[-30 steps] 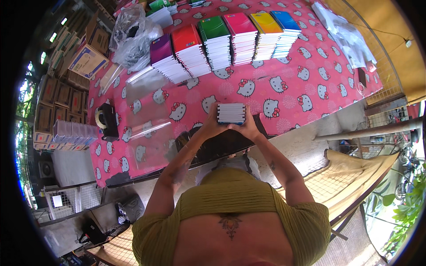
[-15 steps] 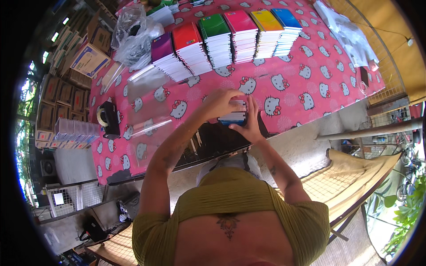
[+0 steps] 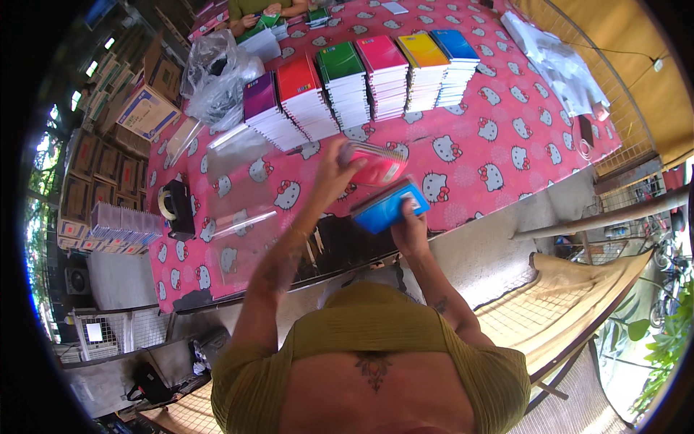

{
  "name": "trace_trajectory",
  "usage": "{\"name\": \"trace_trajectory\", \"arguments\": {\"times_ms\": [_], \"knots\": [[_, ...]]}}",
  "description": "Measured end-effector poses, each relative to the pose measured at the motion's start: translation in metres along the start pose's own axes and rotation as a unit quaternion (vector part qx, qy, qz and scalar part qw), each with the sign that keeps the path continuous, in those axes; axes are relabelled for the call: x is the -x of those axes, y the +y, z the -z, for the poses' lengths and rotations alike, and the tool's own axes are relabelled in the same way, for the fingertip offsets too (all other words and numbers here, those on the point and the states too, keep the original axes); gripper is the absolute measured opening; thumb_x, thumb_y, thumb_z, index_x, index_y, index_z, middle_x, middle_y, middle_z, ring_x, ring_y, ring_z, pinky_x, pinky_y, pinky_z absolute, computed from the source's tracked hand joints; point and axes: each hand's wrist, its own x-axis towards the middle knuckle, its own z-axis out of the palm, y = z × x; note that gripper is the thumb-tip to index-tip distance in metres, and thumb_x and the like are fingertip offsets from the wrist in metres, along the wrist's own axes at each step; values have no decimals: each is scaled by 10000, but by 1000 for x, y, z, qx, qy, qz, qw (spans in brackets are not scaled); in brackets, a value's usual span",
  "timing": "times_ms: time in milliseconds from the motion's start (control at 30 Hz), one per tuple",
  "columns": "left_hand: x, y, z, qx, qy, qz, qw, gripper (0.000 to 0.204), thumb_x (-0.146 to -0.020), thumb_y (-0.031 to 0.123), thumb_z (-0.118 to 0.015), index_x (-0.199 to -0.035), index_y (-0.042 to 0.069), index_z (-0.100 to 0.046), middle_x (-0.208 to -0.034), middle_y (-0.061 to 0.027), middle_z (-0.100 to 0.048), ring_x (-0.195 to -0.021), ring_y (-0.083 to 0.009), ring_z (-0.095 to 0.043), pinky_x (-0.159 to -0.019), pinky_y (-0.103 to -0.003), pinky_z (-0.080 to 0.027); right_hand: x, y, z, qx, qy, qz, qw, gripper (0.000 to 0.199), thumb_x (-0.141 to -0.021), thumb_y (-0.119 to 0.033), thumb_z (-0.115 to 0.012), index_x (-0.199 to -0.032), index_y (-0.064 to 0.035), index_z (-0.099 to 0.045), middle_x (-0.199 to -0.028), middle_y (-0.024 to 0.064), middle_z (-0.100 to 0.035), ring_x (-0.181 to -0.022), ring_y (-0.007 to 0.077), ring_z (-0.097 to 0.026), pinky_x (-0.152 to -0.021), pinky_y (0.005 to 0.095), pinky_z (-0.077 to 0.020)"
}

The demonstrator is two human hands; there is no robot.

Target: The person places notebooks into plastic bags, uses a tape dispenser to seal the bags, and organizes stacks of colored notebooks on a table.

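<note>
The blue notebook (image 3: 379,212) is above the tabletop's (image 3: 470,199) near edge, tilted, grasped by the right hand (image 3: 410,226) with its thumb across the cover. Just beyond it, the left hand (image 3: 334,172) grips some pinkish-red notebooks (image 3: 377,171), slightly blurred. Farther out stands a row of six notebook stacks (image 3: 343,61), purple through blue. A tape dispenser (image 3: 178,211) sits well to the left, a clear plastic bag (image 3: 215,76) behind it

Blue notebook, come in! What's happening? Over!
Right hand gripping blue notebook. Left hand holding pink-red notebook, blurred. Six notebook stacks beyond, touching neither hand.
</note>
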Motion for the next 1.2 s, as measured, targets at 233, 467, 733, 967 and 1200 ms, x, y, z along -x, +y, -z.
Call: {"name": "trace_trajectory", "arguments": {"times_ms": [233,467,733,967,1200], "knots": [[59,6,-48,557,58,137,817,504,-849,24,-666,-1300,65,-445,-1257,-65,-541,-1185,-189,-541,-1000,-353,-439,-28,-23,-22,-1,20,14,1000,545,-953,-299,-678,-1390,-123,-404,-1314,70,-556,-1188,224,-560,-994,423,-476],[72,15,-6,128,-87,-28,988,874,-768,67,-760,-1494,43,-273,-1389,-122,-453,-1320,-247,-456,-1114,-379,-358,-31,-31,0,340,-137,68,928,884,-769,-64,-835,-1480,-97,-312,-1295,97,-519,-1224,200,-506,-1048,373,-418],[100,-61,-45,171,-35,16,985,891,-785,229,-835,-1469,39,-297,-1346,-155,-494,-1240,-251,-533,-1032,-391,-444,-24,13,9,425,-166,85,886,923,-629,-139,-940,-1364,-58,-386,-1233,103,-508,-1175,212,-521,-1013,358,-435],[93,-48,-28,58,-123,47,990,799,-777,221,-820,-1399,27,-357,-1316,-201,-522,-1250,-313,-530,-1034,-427,-431,-35,18,27,428,-168,65,886,849,-608,-176,-959,-1240,-62,-405,-1206,100,-517,-1122,197,-554,-969,352,-470],[65,51,-7,-302,-80,-179,933,1052,-789,422,-764,-1525,-55,-182,-1517,-292,-320,-1441,-428,-284,-1158,-539,-259,-47,16,42,433,-189,53,880,824,-655,-143,-924,-1270,-64,-381,-1218,95,-516,-1137,178,-545,-952,344,-474]]}}
